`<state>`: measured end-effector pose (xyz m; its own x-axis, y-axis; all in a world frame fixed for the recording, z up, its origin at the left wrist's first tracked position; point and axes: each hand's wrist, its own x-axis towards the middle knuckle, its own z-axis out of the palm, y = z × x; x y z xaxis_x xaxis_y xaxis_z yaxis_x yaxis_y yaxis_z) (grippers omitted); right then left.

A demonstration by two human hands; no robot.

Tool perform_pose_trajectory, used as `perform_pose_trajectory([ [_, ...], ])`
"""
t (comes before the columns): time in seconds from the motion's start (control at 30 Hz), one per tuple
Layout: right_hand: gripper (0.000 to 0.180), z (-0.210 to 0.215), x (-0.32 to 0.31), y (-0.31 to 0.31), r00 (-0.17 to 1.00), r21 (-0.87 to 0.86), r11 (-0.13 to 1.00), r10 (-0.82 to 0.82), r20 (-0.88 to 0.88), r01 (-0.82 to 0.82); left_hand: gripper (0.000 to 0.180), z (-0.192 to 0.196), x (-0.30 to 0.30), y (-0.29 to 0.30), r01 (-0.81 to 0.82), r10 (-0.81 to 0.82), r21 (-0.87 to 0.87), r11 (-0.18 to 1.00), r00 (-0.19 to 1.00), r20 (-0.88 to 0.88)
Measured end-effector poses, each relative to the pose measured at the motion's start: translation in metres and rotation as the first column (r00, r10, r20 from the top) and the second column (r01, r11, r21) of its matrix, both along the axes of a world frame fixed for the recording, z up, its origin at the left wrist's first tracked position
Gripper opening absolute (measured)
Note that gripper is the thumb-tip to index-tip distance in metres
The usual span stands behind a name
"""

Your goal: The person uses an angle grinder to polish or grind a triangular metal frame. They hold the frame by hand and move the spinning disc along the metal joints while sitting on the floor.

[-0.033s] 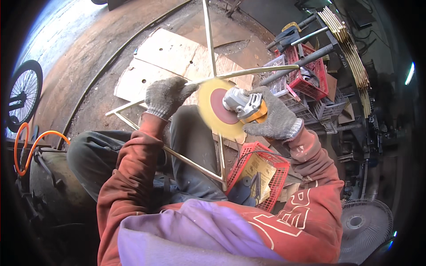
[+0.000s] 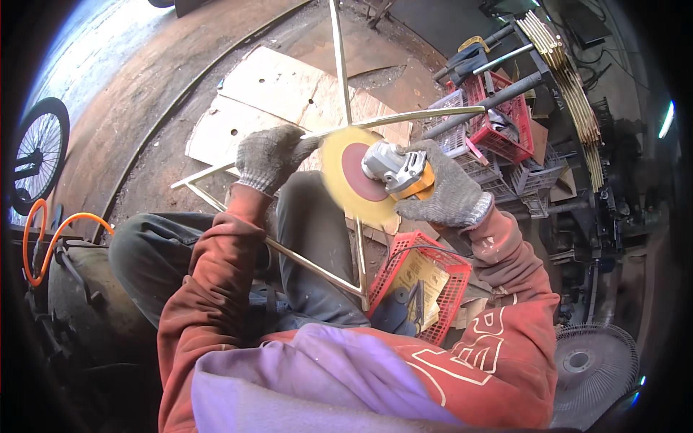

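Note:
My right hand (image 2: 451,191), in a grey knit glove, is wrapped round the body of an angle grinder (image 2: 399,172) with a silver head and yellow housing. Its large yellow disc (image 2: 336,164) with a dark red centre looks blurred, as if spinning. The disc's upper edge lies at a joint of a thin metal frame (image 2: 426,114), and whether they touch I cannot tell. My left hand (image 2: 271,159), also gloved, closes on the frame's bar just left of the disc. Other bars of the frame run across my legs and away to the far side.
Flattened cardboard (image 2: 267,86) lies on the floor beneath the frame. A red plastic basket (image 2: 375,289) holding discs stands by my right leg. Crates (image 2: 516,151) and a rack with a bundle of metal rods (image 2: 570,86) are at right, a fan (image 2: 595,368) nearer. An orange hose (image 2: 54,245) curves at left.

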<state>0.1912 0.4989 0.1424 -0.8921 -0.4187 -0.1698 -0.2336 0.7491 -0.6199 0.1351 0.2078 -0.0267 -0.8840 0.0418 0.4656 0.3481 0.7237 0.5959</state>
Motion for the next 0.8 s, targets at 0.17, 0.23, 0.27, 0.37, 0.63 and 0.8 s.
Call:
perform_pose_trajectory([
  [0.17,0.091,0.041,0.01,-0.014,0.998,0.22,0.975,0.024,-0.064,-0.009,0.05,-0.003,-0.005,-0.003,0.002,-0.003,0.06,0.998,1.0,0.004],
  [0.23,0.09,0.065,0.019,-0.007,0.988,0.261,0.963,0.103,-0.112,-0.071,0.049,-0.001,-0.016,-0.008,-0.018,0.017,0.069,0.997,1.0,0.006],
  [0.27,0.09,0.077,0.022,-0.003,0.981,0.284,0.954,0.142,-0.132,-0.1,0.048,0.01,-0.019,-0.013,-0.025,0.024,0.043,0.999,0.999,0.032],
  [0.37,0.088,0.115,0.033,0.002,0.982,0.32,0.939,0.163,-0.097,-0.124,0.051,0.026,-0.034,-0.026,-0.029,0.03,-0.01,1.0,0.999,0.022],
  [0.63,0.085,0.174,0.014,-0.033,0.928,0.564,0.765,0.372,0.008,-0.311,0.047,0.012,-0.035,-0.022,0.033,-0.035,-0.014,0.999,0.981,-0.189],
  [0.8,0.082,0.171,0.007,-0.067,0.959,0.63,0.724,0.247,0.142,-0.28,0.045,0.012,-0.025,-0.02,0.049,-0.033,0.082,0.995,0.981,-0.193],
])
